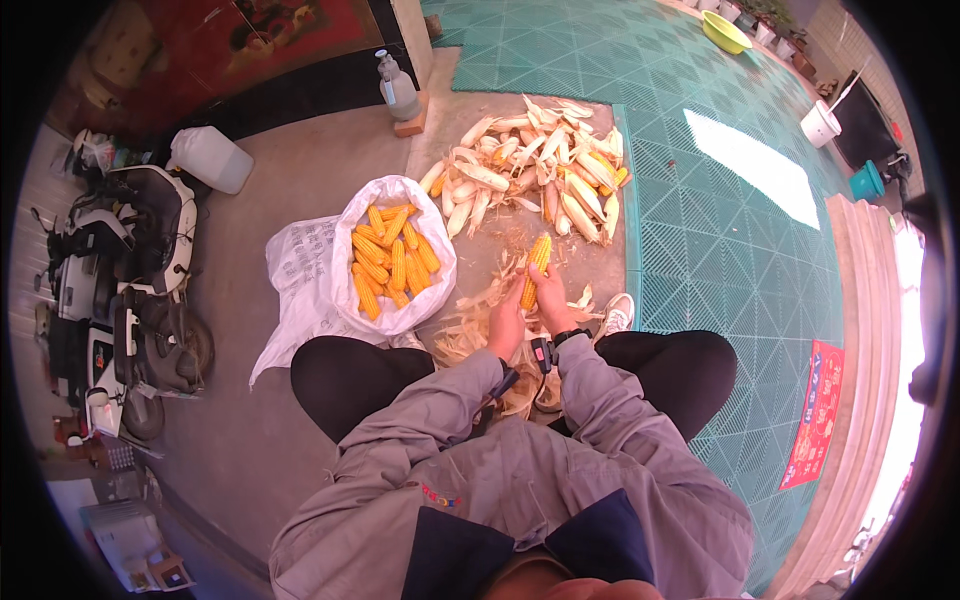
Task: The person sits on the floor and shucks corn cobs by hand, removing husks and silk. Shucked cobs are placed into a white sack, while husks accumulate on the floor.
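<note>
A husked yellow ear of corn [538, 259] stands tilted between my two hands, above the floor between my knees. My right hand [552, 298] is closed around its lower part. My left hand [508, 319] is against its left side; whether its fingers grip the ear is hard to tell. Loose dry husks [469, 334] lie below and around my hands. Ahead is a heap of corn ears [525, 165], most in pale husks, a few with yellow kernels showing. To the left, an open white woven sack [341, 300] with a rolled rim holds many bare yellow ears [397, 262].
A plastic jug [400, 94] stands on a brick [411, 126] beyond the sack. At the far left are a white plastic canister [214, 159] and a parked electric scooter [124, 247]. Green floor tiles [697, 262] with a raised edge border the heap on the right. My shoe [618, 315] is beside the husks.
</note>
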Action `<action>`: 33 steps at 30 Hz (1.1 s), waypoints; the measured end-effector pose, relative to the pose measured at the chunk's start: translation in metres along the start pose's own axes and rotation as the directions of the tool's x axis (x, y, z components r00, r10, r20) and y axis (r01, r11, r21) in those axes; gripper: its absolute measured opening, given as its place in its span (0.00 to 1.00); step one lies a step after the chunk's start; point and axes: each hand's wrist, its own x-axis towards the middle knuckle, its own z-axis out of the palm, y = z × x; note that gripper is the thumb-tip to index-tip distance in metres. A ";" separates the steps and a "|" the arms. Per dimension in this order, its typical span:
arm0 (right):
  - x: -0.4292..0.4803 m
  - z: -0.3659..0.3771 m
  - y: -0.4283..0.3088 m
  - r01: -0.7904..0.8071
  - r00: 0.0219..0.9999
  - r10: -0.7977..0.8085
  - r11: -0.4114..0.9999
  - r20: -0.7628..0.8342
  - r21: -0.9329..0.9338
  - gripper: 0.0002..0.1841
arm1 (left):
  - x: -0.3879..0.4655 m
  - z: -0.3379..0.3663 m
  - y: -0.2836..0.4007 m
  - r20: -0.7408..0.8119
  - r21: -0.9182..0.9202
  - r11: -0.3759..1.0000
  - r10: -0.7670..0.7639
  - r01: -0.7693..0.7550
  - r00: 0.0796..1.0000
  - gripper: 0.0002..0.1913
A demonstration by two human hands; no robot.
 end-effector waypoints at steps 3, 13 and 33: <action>-0.002 -0.018 -0.023 -0.022 0.993 0.003 0.986 -0.117 -0.166 0.21 | -0.016 -0.012 -0.011 0.145 0.105 0.990 -0.108 0.094 0.984 0.22; -0.047 0.024 0.040 0.155 0.980 0.071 0.310 0.186 -0.938 0.34 | 0.071 -0.010 -0.079 -0.200 -0.459 0.807 -0.501 0.371 0.842 0.19; 0.129 -0.051 0.058 0.394 0.906 0.027 0.310 0.422 -0.865 0.16 | 0.226 -0.208 -0.255 -0.364 0.778 0.535 -0.043 0.330 0.930 0.30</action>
